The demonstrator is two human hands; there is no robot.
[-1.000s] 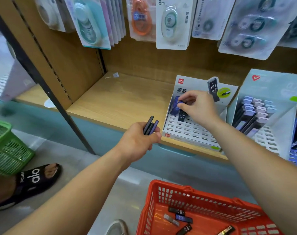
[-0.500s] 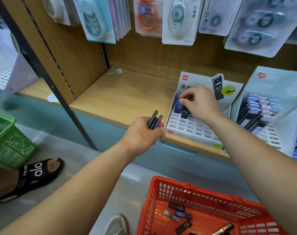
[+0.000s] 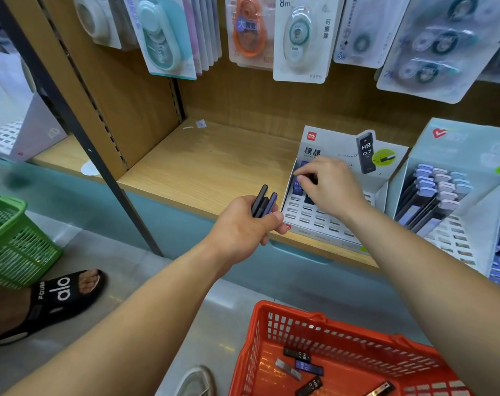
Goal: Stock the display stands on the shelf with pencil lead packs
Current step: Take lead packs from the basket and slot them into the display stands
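Head view: left hand (image 3: 243, 227) grips spare pencil lead packs (image 3: 263, 201) just left of right hand (image 3: 331, 190), which pinches a pack (image 3: 309, 199) into the display stand (image 3: 323, 222); packs judged light, stiff, slick, so pinch narrow edges near the top end.

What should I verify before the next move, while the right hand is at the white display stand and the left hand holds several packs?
1. The black lead pack pinched by the right hand sits fully in its slot of the white cardboard display stand: cannot tell, the hand covers most of it.
2. The blue lead pack beside it stands in the back row: ok.
3. The left hand holds the dark slim packs securely: ok, they fan out above the fist.
4. Free slots remain in the stand: ok, the front rows are open.
5. Spare loose packs are in the red plastic basket: ok, several lie inside.
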